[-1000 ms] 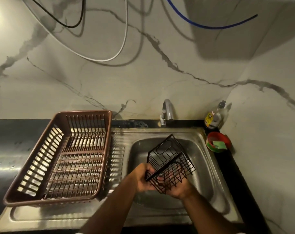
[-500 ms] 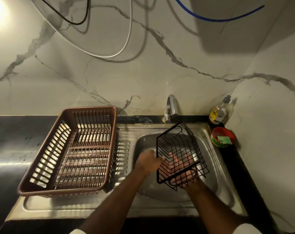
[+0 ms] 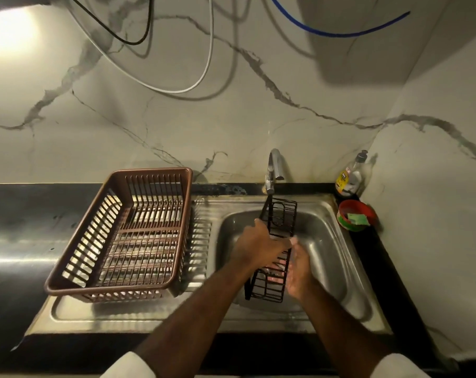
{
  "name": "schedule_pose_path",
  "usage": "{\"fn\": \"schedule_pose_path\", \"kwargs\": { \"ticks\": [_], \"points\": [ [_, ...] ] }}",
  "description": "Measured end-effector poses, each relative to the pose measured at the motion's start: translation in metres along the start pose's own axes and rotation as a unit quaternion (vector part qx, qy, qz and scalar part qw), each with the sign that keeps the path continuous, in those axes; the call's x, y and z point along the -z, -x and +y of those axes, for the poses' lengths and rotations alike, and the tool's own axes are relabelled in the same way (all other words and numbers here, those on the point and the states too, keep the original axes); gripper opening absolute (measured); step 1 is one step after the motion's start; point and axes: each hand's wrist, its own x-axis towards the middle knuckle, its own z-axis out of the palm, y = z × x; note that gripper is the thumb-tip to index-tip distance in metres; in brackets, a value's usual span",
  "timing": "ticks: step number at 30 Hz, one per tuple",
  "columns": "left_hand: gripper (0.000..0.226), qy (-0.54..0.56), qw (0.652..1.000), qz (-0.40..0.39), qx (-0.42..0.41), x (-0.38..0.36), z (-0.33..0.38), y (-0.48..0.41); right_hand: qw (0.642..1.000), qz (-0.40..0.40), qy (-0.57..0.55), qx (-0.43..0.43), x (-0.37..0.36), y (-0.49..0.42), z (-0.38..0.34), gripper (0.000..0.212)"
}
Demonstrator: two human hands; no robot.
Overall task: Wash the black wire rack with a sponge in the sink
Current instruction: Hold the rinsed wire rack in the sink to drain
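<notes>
The black wire rack (image 3: 281, 216) hangs over the steel sink (image 3: 326, 249), standing lengthwise from just below the tap to the front of the basin. My left hand (image 3: 258, 245) reaches across its middle from the left and grips the wires. At the rack's lower right side my right hand (image 3: 299, 271) holds it, with fingers showing through the wires underneath. A green sponge (image 3: 358, 219) lies in a red bowl (image 3: 348, 207) at the sink's back right corner, away from both hands.
A brown plastic dish drainer (image 3: 76, 252) sits on the draining board to the left of the basin. The tap (image 3: 274, 167) stands behind the rack's top end. A dish soap bottle (image 3: 351, 175) is in the back right corner. Cables hang on the marble wall.
The rack has been turned and raised toward the tap, now seen edge-on and lengthwise. My left hand has shifted over its middle; my right hand stays at the lower right.
</notes>
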Motion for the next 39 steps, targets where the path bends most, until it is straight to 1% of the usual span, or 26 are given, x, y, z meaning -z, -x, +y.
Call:
{"fn": "schedule_pose_path", "kwargs": {
  "ticks": [1, 2, 4, 5, 7, 9, 10, 11, 12, 13, 14, 15, 16, 18, 20, 22, 23, 24, 26, 28, 29, 31, 33, 34, 37, 39],
  "points": [
    [0.115, -0.031, 0.999, -0.009, 0.038, -0.003, 0.0, 0.004, 1.0, -0.003, 0.009, -0.002, 0.003, 0.003, -0.001, 0.04],
    [0.129, -0.065, 0.996, -0.013, 0.057, -0.005, -0.001, 0.007, 0.999, -0.016, 0.035, 0.013, 0.003, 0.008, -0.004, 0.033],
    [0.138, -0.111, 0.991, 0.001, 0.07, -0.006, -0.001, 0.012, 0.994, -0.017, 0.101, 0.041, -0.001, 0.018, -0.011, 0.024],
    [0.136, -0.11, 0.991, 0.01, 0.075, -0.005, -0.001, 0.015, 0.99, -0.001, 0.131, 0.059, -0.002, 0.023, -0.014, 0.029],
    [0.131, -0.072, 0.993, 0.009, 0.091, -0.001, -0.007, 0.009, 0.985, 0.024, 0.148, 0.089, 0.001, 0.025, -0.019, 0.047],
    [0.126, -0.008, 0.994, 0.013, 0.109, 0.001, -0.02, -0.001, 0.986, 0.04, 0.143, 0.079, 0.008, 0.027, -0.021, 0.06],
    [0.118, 0.032, 0.993, 0.025, 0.11, 0.001, -0.029, -0.006, 0.989, 0.042, 0.13, 0.061, 0.017, 0.023, -0.018, 0.069],
    [0.104, 0.074, 0.99, 0.034, 0.111, 0.002, -0.037, -0.009, 0.991, 0.042, 0.117, 0.045, 0.02, 0.023, -0.018, 0.077],
    [0.085, 0.131, 0.985, 0.037, 0.108, 0.004, -0.041, -0.006, 0.993, 0.035, 0.108, 0.036, 0.023, 0.029, -0.019, 0.077],
    [0.065, 0.191, 0.975, 0.032, 0.112, 0.008, -0.041, 0.003, 0.993, 0.031, 0.105, 0.033, 0.023, 0.033, -0.021, 0.07],
    [0.054, 0.251, 0.96, 0.028, 0.123, 0.014, -0.036, 0.016, 0.994, 0.013, 0.103, 0.025, 0.023, 0.038, -0.022, 0.061],
    [0.055, 0.299, 0.943, 0.027, 0.141, 0.017, -0.036, 0.023, 0.995, -0.009, 0.103, 0.009, 0.021, 0.041, -0.023, 0.057],
    [0.063, 0.338, 0.926, 0.027, 0.166, 0.016, -0.041, 0.026, 0.993, -0.025, 0.112, -0.013, 0.019, 0.042, -0.023, 0.058],
    [0.078, 0.379, 0.904, 0.035, 0.196, 0.008, -0.049, 0.029, 0.986, -0.024, 0.16, -0.048, 0.01, 0.047, -0.026, 0.06],
    [0.08, 0.4, 0.893, 0.048, 0.2, 0.001, -0.058, 0.032, 0.971, -0.015, 0.236, -0.02, 0.002, 0.048, -0.029, 0.05],
    [0.065, 0.414, 0.891, 0.065, 0.173, -0.001, -0.059, 0.041, 0.955, -0.017, 0.291, 0.043, -0.005, 0.054, -0.034, 0.025],
    [0.059, 0.418, 0.891, 0.072, 0.163, -0.002, -0.062, 0.043, 0.949, -0.016, 0.307, 0.075, -0.008, 0.055, -0.036, 0.016],
    [0.056, 0.415, 0.893, 0.071, 0.158, -0.003, -0.061, 0.045, 0.943, -0.016, 0.317, 0.101, -0.012, 0.057, -0.038, 0.015],
    [0.054, 0.402, 0.899, 0.063, 0.164, 0.0, -0.062, 0.039, 0.94, 0.0, 0.325, 0.106, -0.016, 0.053, -0.039, 0.016],
    [0.045, 0.391, 0.901, 0.025, 0.187, 0.004, -0.06, 0.031, 0.94, 0.022, 0.335, 0.062, -0.02, 0.05, -0.04, 0.023],
    [0.047, 0.389, 0.899, 0.005, 0.199, 0.005, -0.063, 0.023, 0.938, 0.031, 0.343, 0.038, -0.021, 0.048, -0.04, 0.028],
    [0.064, 0.369, 0.906, -0.008, 0.208, -0.004, -0.083, 0.002, 0.933, 0.036, 0.357, 0.028, -0.02, 0.047, -0.038, 0.039],
    [0.085, 0.352, 0.913, -0.021, 0.205, -0.008, -0.1, -0.009, 0.921, 0.037, 0.384, 0.058, -0.019, 0.046, -0.034, 0.054],
    [0.086, 0.349, 0.915, -0.027, 0.202, -0.004, -0.099, -0.007, 0.916, 0.038, 0.393, 0.074, -0.021, 0.046, -0.032, 0.059],
    [0.06, 0.361, 0.916, -0.03, 0.175, 0.015, -0.088, 0.005, 0.914, 0.06, 0.394, 0.081, -0.033, 0.046, -0.026, 0.063],
    [0.053, 0.374, 0.911, -0.035, 0.17, 0.029, -0.09, 0.007, 0.913, 0.074, 0.39, 0.088, -0.047, 0.044, -0.022, 0.06]
  ]
}}
